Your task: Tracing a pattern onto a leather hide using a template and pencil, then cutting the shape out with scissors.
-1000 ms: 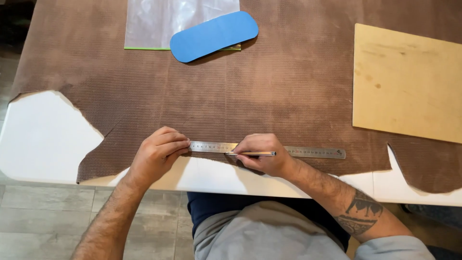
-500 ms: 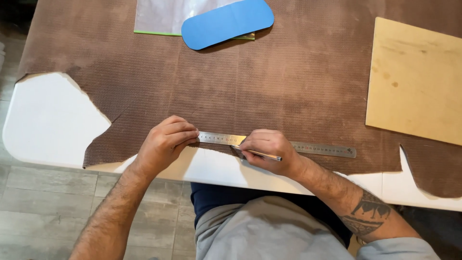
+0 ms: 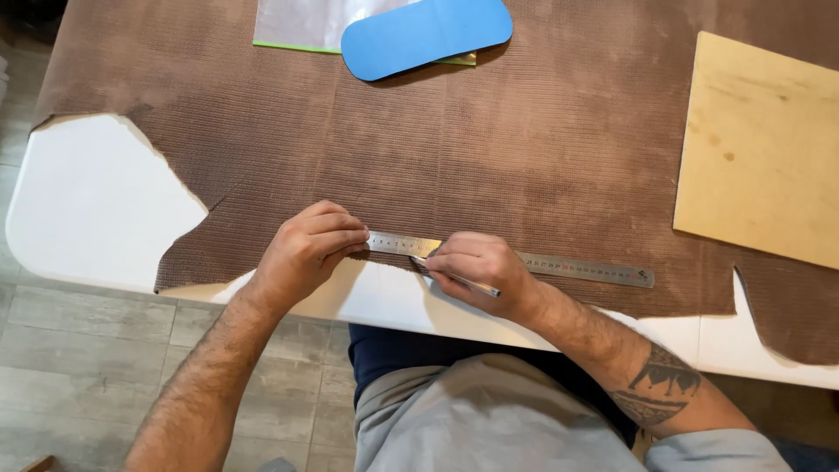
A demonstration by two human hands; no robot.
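Steel ruler (image 3: 559,264) lies flat near the 6 o'clock edge of a brown textured sheet (image 3: 489,166) covering the white counter (image 3: 96,210). Left hand (image 3: 306,249), fingers curled together, presses the ruler's 9 o'clock end. Right hand (image 3: 481,267) is clamped on a thin pen-like tool (image 3: 463,281), tip against the ruler's near edge. Blue oval pad (image 3: 428,33) at 12 o'clock on a clear plastic bag (image 3: 306,22); wooden board (image 3: 760,149) at 3 o'clock.
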